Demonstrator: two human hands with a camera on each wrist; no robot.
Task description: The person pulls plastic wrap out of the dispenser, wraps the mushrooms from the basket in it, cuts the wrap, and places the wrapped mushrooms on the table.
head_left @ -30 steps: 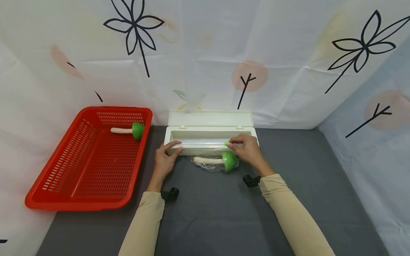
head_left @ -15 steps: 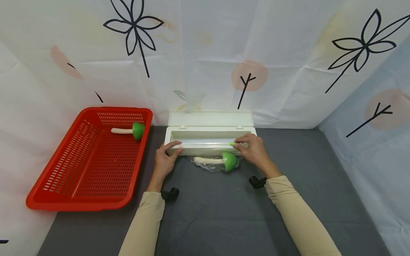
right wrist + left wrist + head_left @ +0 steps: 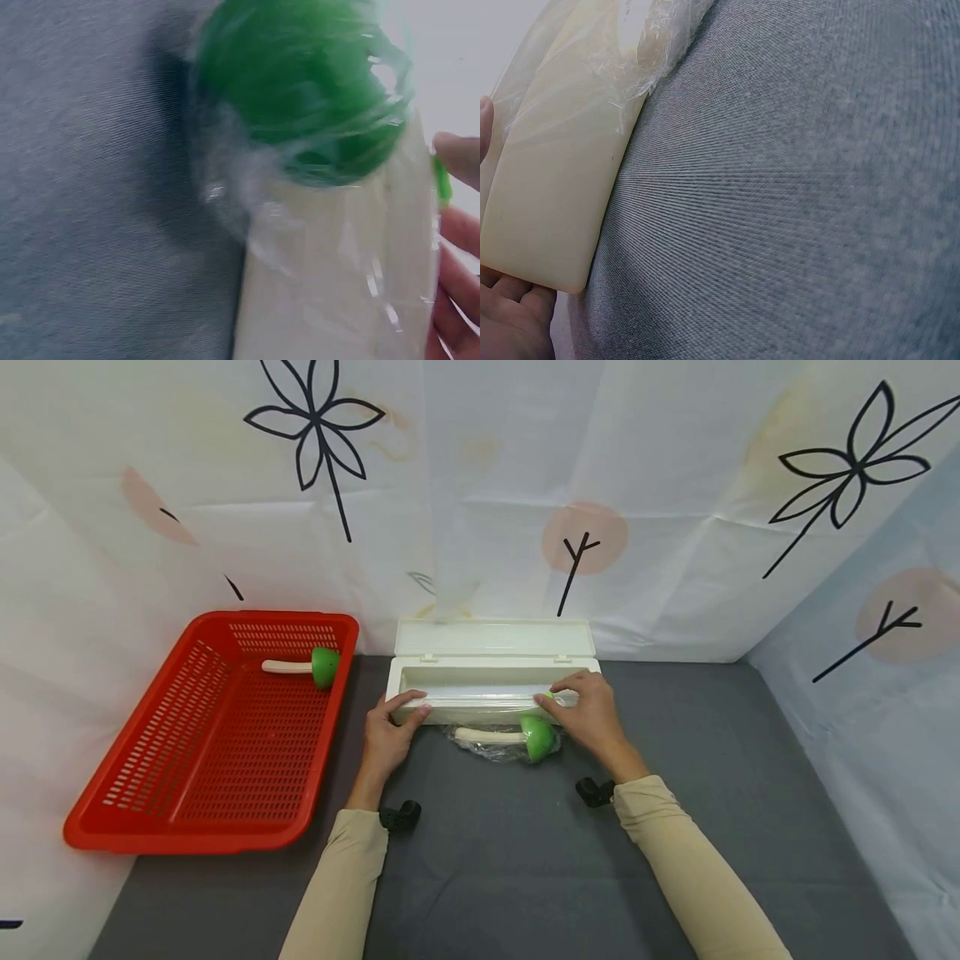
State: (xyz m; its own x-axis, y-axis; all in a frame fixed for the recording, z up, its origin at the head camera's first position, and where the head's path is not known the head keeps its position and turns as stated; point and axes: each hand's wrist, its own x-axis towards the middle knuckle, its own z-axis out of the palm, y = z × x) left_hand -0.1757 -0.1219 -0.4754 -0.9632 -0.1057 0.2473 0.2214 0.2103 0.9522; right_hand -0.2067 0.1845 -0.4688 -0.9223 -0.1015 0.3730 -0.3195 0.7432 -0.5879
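Observation:
A white cling film dispenser (image 3: 408, 714) lies on the table with its lid raised. My left hand (image 3: 385, 739) grips its left end, thumb at the front wall and fingers over the end. At the right part of the front edge, my right hand (image 3: 590, 714) pinches the small green slide cutter (image 3: 549, 694), which the fingers partly cover. Clear film stretches over the front wall down to a toy mushroom (image 3: 537, 738) with a green cap and pale stem. The film wraps this mushroom, crumpled around it, as the right wrist view shows close up on the cap (image 3: 300, 90).
A red plastic basket (image 3: 187, 842) stands at the left, with a second green-capped mushroom (image 3: 324, 667) inside near its far right corner. A patterned white cloth (image 3: 480, 510) rises behind the dispenser. Grey cloth (image 3: 487, 860) covers the table.
The green slide cutter has moved a little to the right along the dispenser with my right hand. That hand's thumb has then shifted slightly left. My left hand stays in place.

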